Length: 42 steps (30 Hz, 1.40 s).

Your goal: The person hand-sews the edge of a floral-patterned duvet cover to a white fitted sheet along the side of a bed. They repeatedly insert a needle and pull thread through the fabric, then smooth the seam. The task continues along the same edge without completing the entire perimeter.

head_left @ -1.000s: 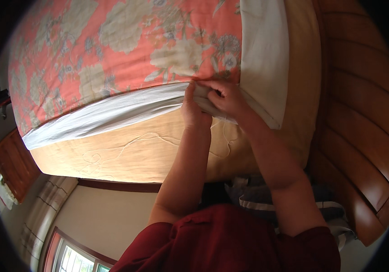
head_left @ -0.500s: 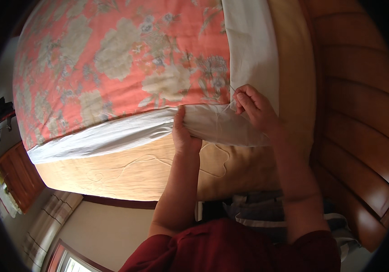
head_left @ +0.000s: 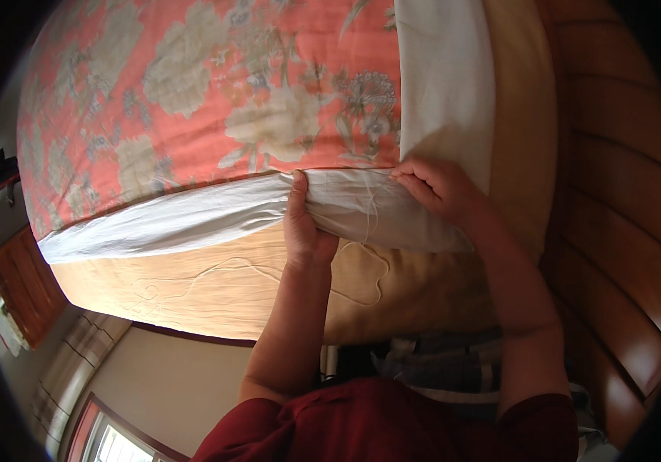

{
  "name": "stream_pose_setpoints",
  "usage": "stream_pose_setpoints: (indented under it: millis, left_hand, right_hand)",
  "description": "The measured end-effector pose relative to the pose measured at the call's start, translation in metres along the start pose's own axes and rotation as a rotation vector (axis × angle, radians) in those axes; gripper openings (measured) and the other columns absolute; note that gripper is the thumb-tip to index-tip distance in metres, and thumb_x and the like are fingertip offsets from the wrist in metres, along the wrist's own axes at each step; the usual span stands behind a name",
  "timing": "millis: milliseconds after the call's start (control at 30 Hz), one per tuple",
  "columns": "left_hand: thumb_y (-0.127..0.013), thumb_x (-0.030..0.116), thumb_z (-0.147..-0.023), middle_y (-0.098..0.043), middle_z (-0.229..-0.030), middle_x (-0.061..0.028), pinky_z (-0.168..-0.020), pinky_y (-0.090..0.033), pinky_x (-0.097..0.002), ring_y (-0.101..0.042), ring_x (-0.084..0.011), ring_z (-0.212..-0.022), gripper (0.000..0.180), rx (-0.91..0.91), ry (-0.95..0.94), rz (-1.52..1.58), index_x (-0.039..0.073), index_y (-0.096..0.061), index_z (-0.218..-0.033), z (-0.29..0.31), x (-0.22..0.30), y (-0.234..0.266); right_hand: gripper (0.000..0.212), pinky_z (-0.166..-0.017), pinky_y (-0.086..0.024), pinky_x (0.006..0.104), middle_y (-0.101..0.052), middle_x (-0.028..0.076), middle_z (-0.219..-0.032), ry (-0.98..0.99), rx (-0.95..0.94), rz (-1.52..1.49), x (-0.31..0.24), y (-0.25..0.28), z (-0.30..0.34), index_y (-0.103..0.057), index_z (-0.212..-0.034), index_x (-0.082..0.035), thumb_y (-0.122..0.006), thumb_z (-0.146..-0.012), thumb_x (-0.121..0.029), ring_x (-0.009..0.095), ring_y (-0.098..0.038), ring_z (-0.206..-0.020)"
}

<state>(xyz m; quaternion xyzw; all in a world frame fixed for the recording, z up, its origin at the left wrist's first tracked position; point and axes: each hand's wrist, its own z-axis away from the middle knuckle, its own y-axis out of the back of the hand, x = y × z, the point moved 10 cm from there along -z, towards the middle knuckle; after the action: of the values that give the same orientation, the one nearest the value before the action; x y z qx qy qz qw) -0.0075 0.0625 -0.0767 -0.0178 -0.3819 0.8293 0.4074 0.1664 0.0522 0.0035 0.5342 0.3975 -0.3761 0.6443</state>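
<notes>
A quilt with a coral floral top [head_left: 192, 100] and a white cloth border [head_left: 446, 85] is spread over a bed. My left hand [head_left: 307, 227] grips its near white edge, thumb on top and the fingers hidden underneath. At the corner where the floral piece meets the white border, my right hand [head_left: 442, 187] is closed in a pinch. Half a second ago a thin sewing needle showed at those fingertips; now it is too small or hidden to see. A pale thread [head_left: 374, 204] hangs over the white cloth near the right fingers and trails onto the bed.
Under the quilt lies a tan bed cover [head_left: 215, 289], where the loose thread curls. Brown wooden panels [head_left: 615, 185] flank the bed on the right. Dark folded cloth [head_left: 446, 366] lies by my body. A curtain [head_left: 80, 366] and window [head_left: 119, 439] are at lower left.
My right hand has come down and its pinched fingertips now meet the cloth at the corner. My left hand keeps its hold on the edge. The view has shifted slightly.
</notes>
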Motion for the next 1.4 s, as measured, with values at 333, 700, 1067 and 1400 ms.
stream_pose_setpoints:
  millis: [333, 700, 1067, 1400]
  left_hand:
    - [-0.052, 0.034, -0.091, -0.058, -0.114, -0.0101, -0.094, -0.042, -0.0389, -0.054, -0.0236, -0.105, 0.040, 0.004, 0.013, 0.024, 0.003, -0.051, -0.116, 0.001, 0.000, 0.000]
    - [-0.053, 0.034, -0.091, -0.058, -0.114, -0.0110, -0.093, -0.043, -0.0394, -0.054, -0.0240, -0.105, 0.041, 0.012, 0.012, 0.011, 0.002, -0.051, -0.116, 0.002, 0.000, 0.002]
    - [-0.040, 0.038, -0.096, -0.060, -0.106, -0.0112, -0.090, -0.044, -0.0381, -0.056, -0.0231, -0.100, 0.042, -0.009, 0.018, -0.016, 0.000, -0.055, -0.108, 0.002, 0.000, -0.004]
    - [-0.051, 0.032, -0.092, -0.061, -0.102, -0.0094, -0.087, -0.046, -0.0363, -0.058, -0.0215, -0.096, 0.033, 0.046, 0.025, 0.029, 0.002, -0.056, -0.107, 0.001, -0.002, 0.006]
  right_hand:
    - [0.012, -0.067, -0.047, 0.0313, -0.062, 0.012, -0.082, 0.011, -0.054, 0.061, -0.006, -0.001, 0.003, -0.061, -0.094, -0.003, -0.054, -0.086, -0.008, 0.025, -0.061, -0.074]
    - [0.012, -0.065, -0.048, 0.0317, -0.063, 0.011, -0.081, 0.026, -0.055, 0.102, -0.004, -0.001, 0.003, -0.062, -0.094, -0.004, -0.055, -0.085, -0.008, 0.025, -0.062, -0.072]
    - [0.010, -0.065, -0.048, 0.0321, -0.064, 0.012, -0.083, 0.036, -0.044, 0.130, -0.007, -0.004, -0.002, -0.061, -0.092, -0.004, -0.055, -0.085, -0.008, 0.026, -0.062, -0.073]
    - [0.012, -0.066, -0.048, 0.0310, -0.064, 0.011, -0.086, 0.067, 0.002, 0.146, -0.008, -0.012, -0.012, -0.060, -0.096, -0.004, -0.055, -0.087, -0.010, 0.025, -0.063, -0.076]
